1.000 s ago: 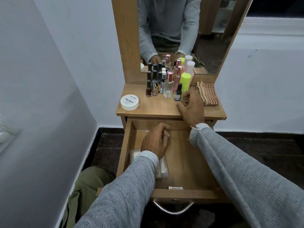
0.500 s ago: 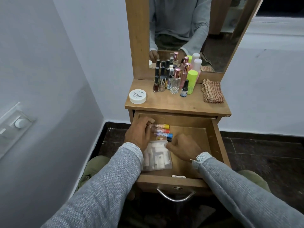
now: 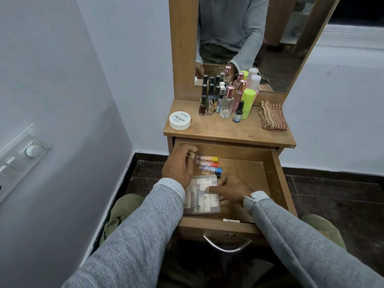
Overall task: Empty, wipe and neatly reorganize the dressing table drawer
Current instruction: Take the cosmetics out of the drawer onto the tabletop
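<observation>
Both hands have come down into the open drawer [image 3: 276,183] since a second ago, when the right one was up on the table top beside the bottles; the last half second brought little further change. Left hand [image 3: 179,166] sits at the drawer's back left corner, fingers curled against the clear ends of three small roll-on bottles [image 3: 208,164] that lie side by side, caps yellow, orange and blue pointing right; whether it truly grips them I cannot tell. Right hand [image 3: 230,189] lies just in front of them, thumb stretched flat onto the lid of a clear plastic box [image 3: 202,198] of small white tubes, the other fingers tucked down at its right edge. That box lies along the drawer's left side, close to the front wall. Bare wood floor fills the drawer's right half up to the side wall. Up on the table top [image 3: 228,132] stand the bottle cluster [image 3: 226,96], a white round tub [image 3: 180,120] and a folded checked cloth [image 3: 273,118], well apart from the front edge.
</observation>
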A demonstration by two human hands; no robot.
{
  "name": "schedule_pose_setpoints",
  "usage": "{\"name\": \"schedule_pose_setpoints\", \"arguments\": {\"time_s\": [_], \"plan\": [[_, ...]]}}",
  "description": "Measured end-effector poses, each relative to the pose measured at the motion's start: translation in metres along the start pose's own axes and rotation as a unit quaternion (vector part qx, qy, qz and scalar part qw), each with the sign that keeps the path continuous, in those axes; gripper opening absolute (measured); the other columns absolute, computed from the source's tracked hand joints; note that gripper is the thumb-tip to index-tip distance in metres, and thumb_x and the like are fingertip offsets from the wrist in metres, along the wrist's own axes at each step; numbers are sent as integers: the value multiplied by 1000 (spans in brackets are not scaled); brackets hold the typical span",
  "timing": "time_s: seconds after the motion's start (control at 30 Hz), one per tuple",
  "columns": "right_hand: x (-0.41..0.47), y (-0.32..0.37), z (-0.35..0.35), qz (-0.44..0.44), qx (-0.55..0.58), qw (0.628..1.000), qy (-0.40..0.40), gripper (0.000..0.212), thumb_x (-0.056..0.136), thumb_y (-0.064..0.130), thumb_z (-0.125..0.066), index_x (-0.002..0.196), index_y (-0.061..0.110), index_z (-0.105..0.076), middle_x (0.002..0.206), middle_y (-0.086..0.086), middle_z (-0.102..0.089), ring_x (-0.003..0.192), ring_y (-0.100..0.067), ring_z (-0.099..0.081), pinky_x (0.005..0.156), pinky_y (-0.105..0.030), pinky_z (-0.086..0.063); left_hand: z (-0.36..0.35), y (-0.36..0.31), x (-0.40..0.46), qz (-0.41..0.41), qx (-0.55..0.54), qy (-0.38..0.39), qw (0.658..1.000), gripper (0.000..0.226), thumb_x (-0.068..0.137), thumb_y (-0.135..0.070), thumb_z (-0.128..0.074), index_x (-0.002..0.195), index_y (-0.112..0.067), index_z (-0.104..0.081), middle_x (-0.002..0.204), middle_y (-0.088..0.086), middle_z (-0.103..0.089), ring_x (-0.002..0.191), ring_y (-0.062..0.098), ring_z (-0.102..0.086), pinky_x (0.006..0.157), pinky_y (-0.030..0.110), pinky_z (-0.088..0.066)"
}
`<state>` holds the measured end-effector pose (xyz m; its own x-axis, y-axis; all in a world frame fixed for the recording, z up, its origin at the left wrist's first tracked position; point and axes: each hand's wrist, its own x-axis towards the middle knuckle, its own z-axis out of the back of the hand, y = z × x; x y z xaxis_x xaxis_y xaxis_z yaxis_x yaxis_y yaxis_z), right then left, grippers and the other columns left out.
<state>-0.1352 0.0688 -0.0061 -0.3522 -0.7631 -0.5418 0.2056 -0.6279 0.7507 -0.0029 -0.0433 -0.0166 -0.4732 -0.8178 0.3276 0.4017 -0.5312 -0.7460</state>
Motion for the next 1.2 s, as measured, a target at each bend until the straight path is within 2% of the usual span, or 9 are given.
{"name": "schedule_pose_setpoints", "arguments": {"time_s": [0.07, 0.23, 0.4, 0.57, 0.73, 0.93, 1.03, 1.13, 1.2], "plan": [[-8, 4, 4, -6, 83, 996, 16, 19, 79, 13, -77, 82, 10, -58, 90, -14, -74, 81, -25, -73, 74, -39, -60, 3, -3, 2, -3, -29, -40, 999, 18, 92, -10, -55, 103, -21, -62, 101, -9, -65, 91, 11, -62, 81, 39, -55], [-26, 10, 16, 21, 202, 979, 1, 37, 73, 6, -78, 95, 8, -48, 91, -17, -73, 73, -29, -72, 54, -29, -58, 29, -2, 17, -2, -81, -136, 987, 18, 90, -9, -56, 101, -20, -63, 96, -7, -65, 85, 7, -60, 76, 23, -50], [-33, 26, 37, 73, 247, 966, -29, 52, 73, 11, -78, 116, 7, -49, 94, -13, -74, 80, -28, -73, 59, -31, -57, 60, 7, 44, 18, -62, -149, 987, 23, 88, -10, -58, 110, -17, -59, 101, -5, -63, 81, 4, -59, 71, 17, -47], [-30, 50, 44, 122, 289, 947, -62, 59, 75, 12, -78, 124, 15, -45, 100, -16, -73, 85, -32, -70, 63, -38, -60, 71, 6, 82, 25, 54, -30, 998, 54, 85, -23, -69, 133, -21, -44, 130, -1, -51, 107, 13, -54, 92, 29, -46], [-33, 56, 47, 157, 288, 942, -71, 49, 77, 14, -75, 120, 14, -51, 96, -14, -73, 76, -25, -72, 55, -28, -55, 63, 1, 113, 15, 131, 124, 984, 79, 77, -36, -76, 143, -21, -35, 147, 1, -41, 132, 23, -40, 110, 41, -35], [-28, 55, 52, 170, 316, 927, -107, 51, 76, 18, -77, 119, 17, -49, 100, -10, -73, 83, -25, -73, 57, -30, -57, 49, 3, 126, 22, 127, 157, 979, 76, 76, -34, -78, 139, -22, -38, 135, 3, -52, 120, 24, -51, 101, 37, -42], [-18, 62, 43, 166, 339, 916, -135, 49, 76, 19, -77, 114, 24, -46, 105, -13, -70, 81, -24, -73, 58, -30, -58, 56, 8, 125, 53, 42, 108, 992, 80, 70, -34, -83, 137, -23, -40, 128, 0, -56, 111, 21, -55, 93, 32, -46], [-5, 73, 22, 167, 378, 900, -139, 57, 78, 15, -76, 121, 21, -40, 108, -13, -67, 80, -23, -73, 59, -29, -58, 75, 15, 126, 109, -37, 26, 993, 75, 70, -38, -83, 133, -24, -44, 118, -2, -56, 97, 16, -56, 70, 17, -44], [6, 83, 5, 169, 412, 885, -138, 58, 79, 11, -76, 121, 20, -36, 109, -15, -65, 81, -23, -73, 60, -31, -59, 87, 19, 127, 111, -35, 1, 993, 73, 72, -39, -82, 132, -23, -44, 119, -1, -56, 98, 16, -55, 71, 17, -39]]}}
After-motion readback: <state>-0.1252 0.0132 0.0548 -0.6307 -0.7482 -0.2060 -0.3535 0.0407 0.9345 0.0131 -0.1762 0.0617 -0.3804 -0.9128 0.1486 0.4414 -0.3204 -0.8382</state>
